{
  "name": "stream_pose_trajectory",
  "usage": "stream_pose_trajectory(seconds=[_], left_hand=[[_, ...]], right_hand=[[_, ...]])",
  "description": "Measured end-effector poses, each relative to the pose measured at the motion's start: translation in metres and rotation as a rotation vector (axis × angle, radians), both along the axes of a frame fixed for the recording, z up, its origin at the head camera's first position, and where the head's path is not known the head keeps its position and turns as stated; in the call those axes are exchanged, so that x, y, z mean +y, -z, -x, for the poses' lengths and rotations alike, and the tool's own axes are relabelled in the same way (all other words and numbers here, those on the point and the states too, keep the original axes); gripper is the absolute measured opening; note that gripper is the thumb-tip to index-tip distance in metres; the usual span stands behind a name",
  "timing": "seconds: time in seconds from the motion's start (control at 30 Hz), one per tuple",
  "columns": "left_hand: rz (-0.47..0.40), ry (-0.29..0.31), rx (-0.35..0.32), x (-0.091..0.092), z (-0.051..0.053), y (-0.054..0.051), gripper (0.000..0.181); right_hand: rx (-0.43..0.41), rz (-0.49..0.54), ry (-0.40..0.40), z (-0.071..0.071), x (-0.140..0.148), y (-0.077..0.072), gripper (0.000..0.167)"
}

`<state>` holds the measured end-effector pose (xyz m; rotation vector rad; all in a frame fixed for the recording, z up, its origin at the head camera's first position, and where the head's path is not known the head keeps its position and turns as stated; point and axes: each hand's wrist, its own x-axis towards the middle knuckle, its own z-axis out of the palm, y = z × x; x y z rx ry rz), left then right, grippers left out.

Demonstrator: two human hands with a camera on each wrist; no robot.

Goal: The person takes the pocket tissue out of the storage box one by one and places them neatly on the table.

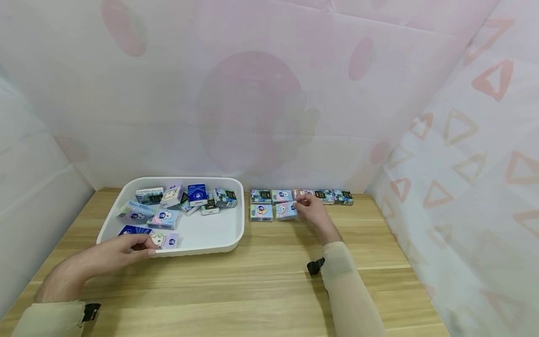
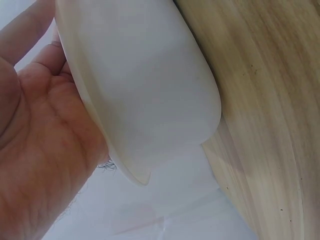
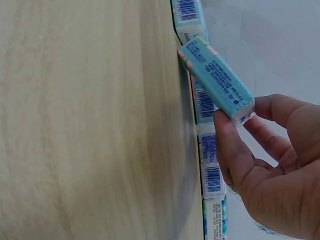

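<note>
My right hand (image 1: 312,213) pinches one end of a light-blue pocket tissue pack (image 1: 286,210) between thumb and fingers. In the right wrist view this pack (image 3: 217,77) is tilted, its far end low beside the row of packs. Left of it lies another blue pack with a yellow print (image 1: 261,213). At the front left of the white tray (image 1: 210,241), my left hand (image 1: 113,252) grips the rim, fingers on the inside and thumb on the outside. A lilac pack (image 1: 166,240) lies in the tray close to those fingers. The left wrist view shows the tray's outer wall (image 2: 150,75).
Several more tissue packs, including a dark blue one (image 1: 197,194), lie jumbled in the tray. A back row of several packs, ending with a dark green one (image 1: 343,197), runs along the wall. The wooden table (image 1: 252,290) meets white fabric walls (image 1: 168,117).
</note>
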<state>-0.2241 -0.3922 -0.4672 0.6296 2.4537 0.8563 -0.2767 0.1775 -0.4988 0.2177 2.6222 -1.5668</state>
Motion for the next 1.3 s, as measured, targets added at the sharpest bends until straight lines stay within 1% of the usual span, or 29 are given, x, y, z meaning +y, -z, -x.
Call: stream_pose_trajectory(seconds=[0.1, 0.23, 0.33, 0.47, 0.67, 0.77, 0.87, 0.97, 1.13, 1.3], left_hand=[[-0.013, 0.002, -0.004, 0.0, 0.0, 0.0, 0.011], [-0.027, 0.007, -0.014, 0.0, 0.001, 0.0, 0.011], [-0.02, 0.006, -0.016, 0.0, 0.0, 0.0, 0.011], [0.007, -0.01, -0.009, 0.001, 0.0, -0.001, 0.011], [-0.001, -0.016, -0.017, 0.002, 0.0, -0.001, 0.011], [-0.005, -0.014, -0.015, 0.001, 0.0, 0.0, 0.012], [-0.007, -0.015, -0.014, 0.001, 0.0, 0.0, 0.012], [-0.003, -0.018, -0.011, 0.001, 0.0, 0.001, 0.012], [-0.005, -0.023, -0.012, 0.001, 0.0, 0.0, 0.012], [-0.014, -0.022, -0.011, 0.002, -0.001, -0.001, 0.012]], right_hand=[[-0.009, 0.007, 0.002, 0.001, -0.001, 0.003, 0.025], [-0.027, 0.05, 0.015, 0.002, -0.002, 0.007, 0.024], [-0.026, 0.045, 0.009, 0.004, -0.003, 0.009, 0.025], [-0.025, 0.014, 0.003, 0.008, -0.004, 0.012, 0.027], [-0.044, 0.051, 0.006, 0.009, -0.003, 0.012, 0.029], [-0.036, 0.05, 0.009, 0.008, -0.003, 0.012, 0.029], [-0.009, 0.049, 0.012, 0.006, -0.005, 0.007, 0.031], [0.036, 0.019, 0.0, 0.004, -0.011, -0.002, 0.034], [0.104, -0.05, -0.042, 0.001, -0.029, -0.015, 0.038], [0.142, -0.036, -0.1, -0.002, -0.054, -0.026, 0.039]])
